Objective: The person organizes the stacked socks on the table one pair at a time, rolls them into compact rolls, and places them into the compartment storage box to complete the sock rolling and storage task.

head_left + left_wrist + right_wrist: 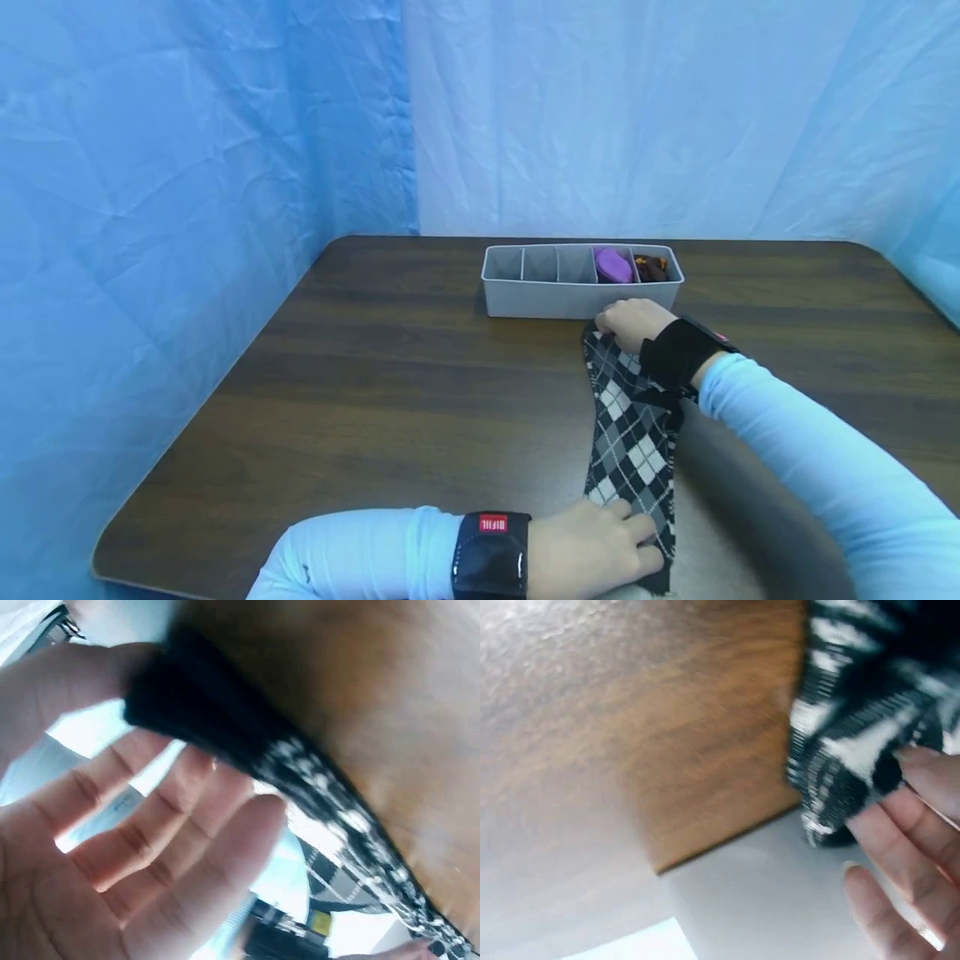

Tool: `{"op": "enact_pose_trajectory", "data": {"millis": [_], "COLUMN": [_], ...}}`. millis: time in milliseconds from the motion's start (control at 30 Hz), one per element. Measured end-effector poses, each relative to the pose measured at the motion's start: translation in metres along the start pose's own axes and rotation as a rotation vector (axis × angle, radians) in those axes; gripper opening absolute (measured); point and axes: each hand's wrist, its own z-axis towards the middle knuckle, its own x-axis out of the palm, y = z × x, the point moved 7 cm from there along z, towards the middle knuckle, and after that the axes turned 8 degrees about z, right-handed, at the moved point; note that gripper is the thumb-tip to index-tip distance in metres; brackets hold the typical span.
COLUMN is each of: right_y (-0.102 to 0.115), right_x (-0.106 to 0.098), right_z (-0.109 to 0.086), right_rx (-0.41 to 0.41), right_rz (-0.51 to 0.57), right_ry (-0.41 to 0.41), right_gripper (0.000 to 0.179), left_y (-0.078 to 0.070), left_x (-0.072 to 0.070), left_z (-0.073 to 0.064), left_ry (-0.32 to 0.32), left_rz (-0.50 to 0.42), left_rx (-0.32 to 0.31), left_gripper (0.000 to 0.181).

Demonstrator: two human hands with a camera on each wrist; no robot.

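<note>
A black, grey and white argyle sock is stretched lengthwise over the table between both hands. At its near end, the left hand pinches the plain black cuff between thumb and fingers, as the left wrist view shows. The right hand holds the sock's far end, just in front of the grey box. In the right wrist view, thumb and fingertips pinch the patterned fabric. The right forearm and wrist strap cover part of the sock's right side in the head view.
A grey divided box stands near the table's back edge. Its right-hand compartments hold a purple bundle and a dark brown and orange bundle. Blue sheeting hangs around the brown wooden table.
</note>
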Motion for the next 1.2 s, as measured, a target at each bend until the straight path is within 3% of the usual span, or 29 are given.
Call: {"op": "enact_pose_trajectory", "data": {"millis": [100,233,300,433,533,833,967,1100,1200], "right_y": [0.005,0.018,0.024,0.026,0.024,0.034,0.037,0.039,0.049], "right_x": [-0.010,-0.025,-0.023,-0.003,0.009,0.015,0.015,0.000,-0.022], "right_z": [-0.011,-0.036,-0.048,-0.068,-0.074,-0.057,-0.051,-0.063,-0.082], "right_rx": [-0.024,-0.075,-0.092,-0.088,-0.072,-0.120,-0.108,-0.100,-0.131], "right_rz": [0.045,0.101,0.139,0.209,0.231,0.171,0.162,0.160,0.170], "right_ry": [-0.030,-0.075,-0.036,0.117,0.152,0.005,0.006,-0.011,-0.099], "right_gripper": [0.015,0.005,0.011,0.016,0.020,0.016,0.017,0.008,0.011], "left_y": [0.001,0.000,0.001,0.003,0.004,0.011,0.015,0.022,0.034], "left_x": [-0.001,-0.001,0.000,0.000,0.000,-0.001,-0.002,-0.010,-0.026], "left_z": [-0.001,0.000,0.001,0.001,0.000,-0.007,-0.008,-0.017,-0.030], "left_ry": [-0.047,-0.044,-0.024,-0.002,0.004,-0.037,-0.049,-0.064,-0.121], "left_rz": [0.046,0.076,0.089,0.114,0.103,0.093,0.091,0.048,0.040], "left_rx": [-0.043,-0.039,-0.035,-0.043,-0.045,-0.058,-0.069,-0.075,-0.104], "left_gripper": [0.033,0.030,0.030,0.028,0.026,0.020,0.020,0.022,0.023]}}
